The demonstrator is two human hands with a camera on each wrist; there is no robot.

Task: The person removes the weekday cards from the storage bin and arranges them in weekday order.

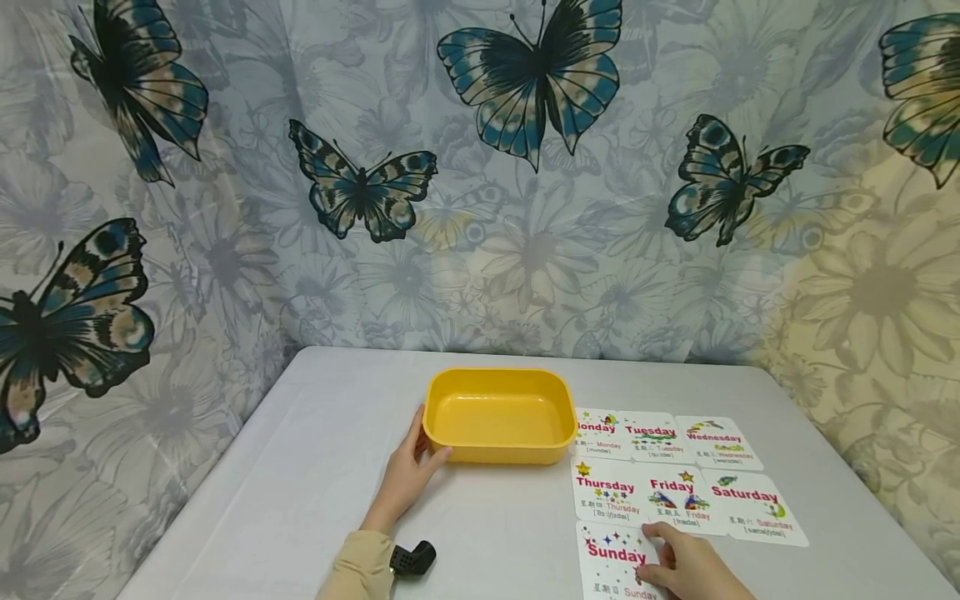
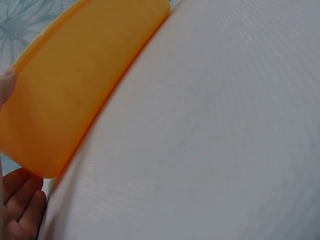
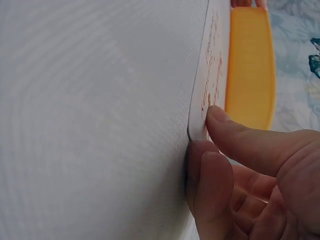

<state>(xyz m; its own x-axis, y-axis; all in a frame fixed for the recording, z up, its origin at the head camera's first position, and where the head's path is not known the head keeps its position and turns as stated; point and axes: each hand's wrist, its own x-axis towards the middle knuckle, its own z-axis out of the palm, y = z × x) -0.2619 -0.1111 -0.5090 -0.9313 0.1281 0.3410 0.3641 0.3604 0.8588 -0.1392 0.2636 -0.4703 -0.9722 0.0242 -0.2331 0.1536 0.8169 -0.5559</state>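
Observation:
At the left end of a yellow rectangular tub (image 1: 495,454), my left hand (image 1: 403,479) grips the corner. Its thumb lies along the near wall and its fingers reach round the left side; in the left wrist view the fingers (image 2: 22,205) show at the tub's lower corner. My right hand (image 1: 686,562) pinches the right edge of the Sunday card (image 1: 615,567). In the right wrist view the thumb (image 3: 240,140) presses on the card's face, with fingertips at its edge. The card lies flat or nearly so; part of its right side is hidden by the hand.
Above the Sunday card lie two rows of weekday cards: Monday, Tuesday (image 1: 651,446) and Wednesday (image 1: 716,446), then Thursday, Friday (image 1: 678,508) and Saturday (image 1: 750,512). The tub overlaps Monday's left edge in view. A white-covered table (image 1: 300,467) stands against butterfly-printed cloth (image 1: 525,275).

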